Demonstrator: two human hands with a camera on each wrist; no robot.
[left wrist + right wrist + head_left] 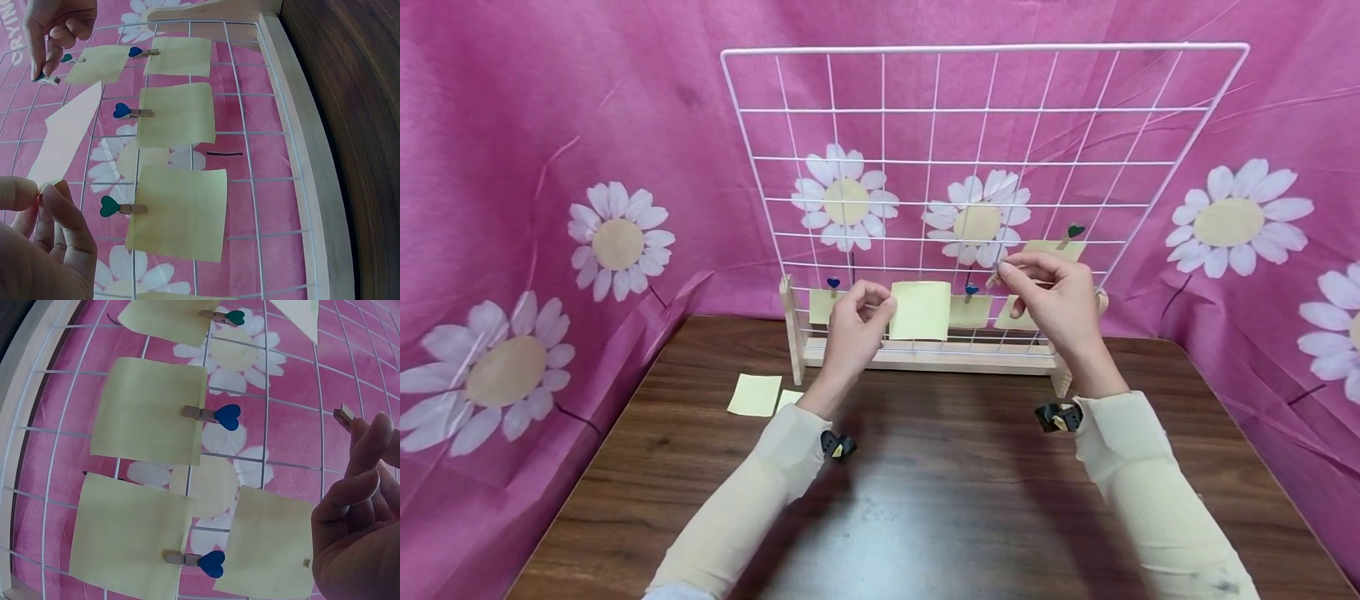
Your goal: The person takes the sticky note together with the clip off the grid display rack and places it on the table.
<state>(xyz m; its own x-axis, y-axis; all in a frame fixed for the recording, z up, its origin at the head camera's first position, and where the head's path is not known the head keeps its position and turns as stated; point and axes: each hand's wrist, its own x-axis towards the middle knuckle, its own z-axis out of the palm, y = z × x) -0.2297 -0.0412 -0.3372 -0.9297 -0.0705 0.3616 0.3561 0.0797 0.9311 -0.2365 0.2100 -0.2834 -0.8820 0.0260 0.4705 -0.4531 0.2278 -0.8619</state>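
My left hand (857,327) pinches a yellow paper note (920,311) by its left edge, between thumb and fingertips, in front of the wire grid (882,158). In the left wrist view this note (70,134) hangs tilted from the fingers. To its right, my right hand (1054,298) pinches a small wooden clothespin (343,416) at the fingertips, close to the grid. Several yellow notes are clipped along the grid's lower part, with blue-heart clothespins (203,414) and green-heart ones (119,206). One more note (1037,247) with a green heart sits higher at the right, partly behind my right hand.
The white grid stands in a wooden base (925,357) at the back of the dark wooden table (910,500). Two loose notes (755,395) lie on the table left of the base, one partly hidden by my left wrist. A pink flowered cloth (647,100) hangs behind.
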